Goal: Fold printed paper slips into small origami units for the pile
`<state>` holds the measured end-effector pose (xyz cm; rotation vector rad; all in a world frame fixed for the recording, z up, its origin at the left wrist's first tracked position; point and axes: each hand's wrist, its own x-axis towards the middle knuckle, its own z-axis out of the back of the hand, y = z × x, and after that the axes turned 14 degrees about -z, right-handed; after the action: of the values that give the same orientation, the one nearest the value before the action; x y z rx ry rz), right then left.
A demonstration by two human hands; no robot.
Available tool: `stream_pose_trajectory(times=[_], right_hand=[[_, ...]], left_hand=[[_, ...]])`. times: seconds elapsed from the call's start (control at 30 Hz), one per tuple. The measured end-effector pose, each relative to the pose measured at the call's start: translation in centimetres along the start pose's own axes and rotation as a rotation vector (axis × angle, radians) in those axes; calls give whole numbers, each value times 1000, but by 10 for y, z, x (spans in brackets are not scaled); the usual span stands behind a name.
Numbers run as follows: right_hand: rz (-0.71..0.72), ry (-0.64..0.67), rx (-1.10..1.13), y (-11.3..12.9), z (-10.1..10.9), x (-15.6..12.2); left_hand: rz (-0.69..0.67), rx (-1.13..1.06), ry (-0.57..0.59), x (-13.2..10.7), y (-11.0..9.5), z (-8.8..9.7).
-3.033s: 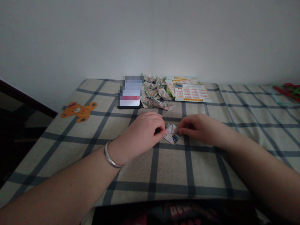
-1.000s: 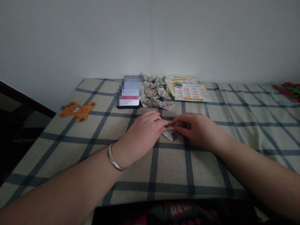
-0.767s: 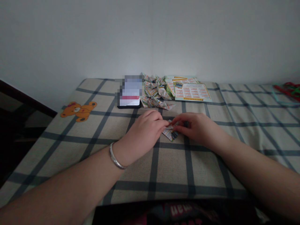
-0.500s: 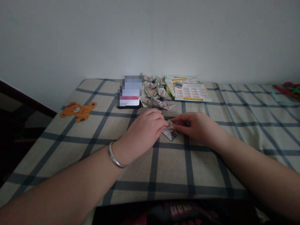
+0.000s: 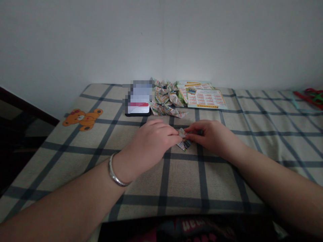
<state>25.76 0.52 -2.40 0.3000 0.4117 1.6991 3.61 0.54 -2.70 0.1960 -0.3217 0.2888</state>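
Observation:
A small folded piece of printed paper lies on the checked tablecloth, one corner pointing toward me. My left hand pinches its left side, and a silver bangle circles that wrist. From the right, my right hand grips the opposite edge between thumb and forefinger. Part of the paper is hidden under the fingertips. Just beyond my hands sit several folded paper shapes made from similar print.
Flat printed sheets are stacked by the wall, right of the folded shapes. A phone with a lit, partly blurred screen lies to their left. An orange bear cutout is near the table's left edge. Red and green items lie far right.
My left hand has shifted slightly left and lower, with its fingers now extended along the paper's left side. The right hand keeps its hold in nearly the same place.

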Motion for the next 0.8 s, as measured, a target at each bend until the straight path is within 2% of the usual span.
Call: stream_pose_trajectory(times=[0.37, 0.63, 0.8], right_hand=[[19, 1, -20, -1, -1, -2], [138, -195, -312, 6, 2, -15], [309, -186, -343, 6, 5, -18]], left_hand=[[28, 0, 100, 1, -7, 7], [38, 55, 156, 2, -14, 6], [45, 48, 145, 1, -14, 4]])
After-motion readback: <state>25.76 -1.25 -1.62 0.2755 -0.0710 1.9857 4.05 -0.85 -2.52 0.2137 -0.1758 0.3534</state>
